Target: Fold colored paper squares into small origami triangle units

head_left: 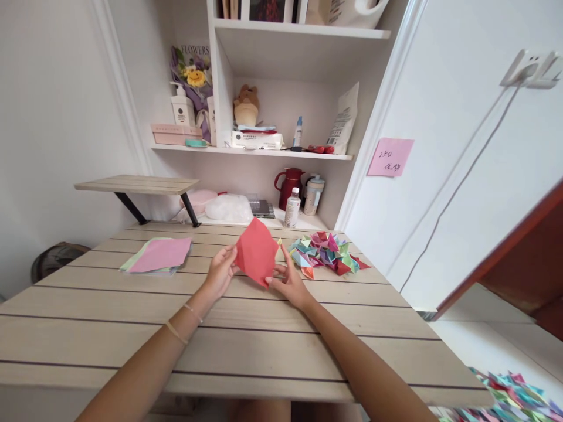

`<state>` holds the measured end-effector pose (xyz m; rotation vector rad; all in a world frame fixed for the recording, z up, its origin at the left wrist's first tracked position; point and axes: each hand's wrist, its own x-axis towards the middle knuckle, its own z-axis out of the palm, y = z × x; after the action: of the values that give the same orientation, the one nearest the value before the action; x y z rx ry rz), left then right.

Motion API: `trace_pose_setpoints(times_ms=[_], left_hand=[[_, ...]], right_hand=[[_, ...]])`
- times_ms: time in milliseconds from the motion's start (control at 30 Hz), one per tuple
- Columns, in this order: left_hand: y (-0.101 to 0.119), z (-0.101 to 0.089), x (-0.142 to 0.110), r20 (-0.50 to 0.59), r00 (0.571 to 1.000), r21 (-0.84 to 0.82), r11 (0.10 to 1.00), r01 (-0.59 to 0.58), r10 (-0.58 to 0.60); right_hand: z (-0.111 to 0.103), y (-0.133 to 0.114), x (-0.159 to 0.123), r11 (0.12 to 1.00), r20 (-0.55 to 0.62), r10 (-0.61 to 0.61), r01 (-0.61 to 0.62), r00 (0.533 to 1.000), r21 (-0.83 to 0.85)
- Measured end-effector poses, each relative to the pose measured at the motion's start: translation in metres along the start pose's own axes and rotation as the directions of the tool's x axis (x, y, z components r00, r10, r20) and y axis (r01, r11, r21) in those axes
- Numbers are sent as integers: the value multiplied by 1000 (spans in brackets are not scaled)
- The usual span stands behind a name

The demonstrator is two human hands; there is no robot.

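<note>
A red sheet (pixel 257 252) is held up over the middle of the desk (pixel 246 346), tilted, with one corner pointed away. Its left edge is pinched by the left hand (pixel 221 272); its lower right edge is clamped between the thumb and fingers of the right hand (pixel 291 285). The front edge of the desk is crossed by both forearms, and a broad stretch of boards is left between that edge and the hands. On the left, a gap is kept between the left hand and the paper stack (pixel 162 256); on the right, less room is left, as the folded pile (pixel 328 254) is set near the right hand. A yellow piece (pixel 280 249) is partly covered by the right forefinger. Some right fingertips are hidden behind the sheet, and whether its lowest corner is rested on the boards cannot be told. The floor pile (pixel 512 398) is cut off at lower right.
</note>
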<state>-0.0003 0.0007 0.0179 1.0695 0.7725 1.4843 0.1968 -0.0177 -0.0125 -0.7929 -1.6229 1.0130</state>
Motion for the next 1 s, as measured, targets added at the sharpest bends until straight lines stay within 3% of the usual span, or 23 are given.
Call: trace_pose_setpoints(times_ms=[167,267,433,533,667,767,900,1000], left_hand=[[-27,-3,4,76,991,56,992,111,-115],[-27,-8,12,100,983,46,987,151,-155],[-19,-6,16,286,923,148,963,224,-258],[-20,-8,15,270,934,214,960,179,-234],[-24,-11,13,216,968,238,968,76,-129],[-21,-13,10,235,971,251,968,-14,-47],[-11,-20,11,298,954,391,917,-79,-44],[-6,-28,16,256,965,509,857,-84,-58]], right_hand=[[-8,4,10,988,-134,-10,30,991,150],[-11,10,16,988,-188,31,-1,982,155],[-14,14,22,988,-174,86,-61,981,144],[-15,15,22,985,-146,93,-70,985,158],[-16,21,21,989,-91,78,-66,993,132],[-17,30,21,995,-74,63,-58,995,78],[-19,34,20,994,-80,49,-56,996,-90],[-21,27,16,969,-89,-21,-2,996,-248]])
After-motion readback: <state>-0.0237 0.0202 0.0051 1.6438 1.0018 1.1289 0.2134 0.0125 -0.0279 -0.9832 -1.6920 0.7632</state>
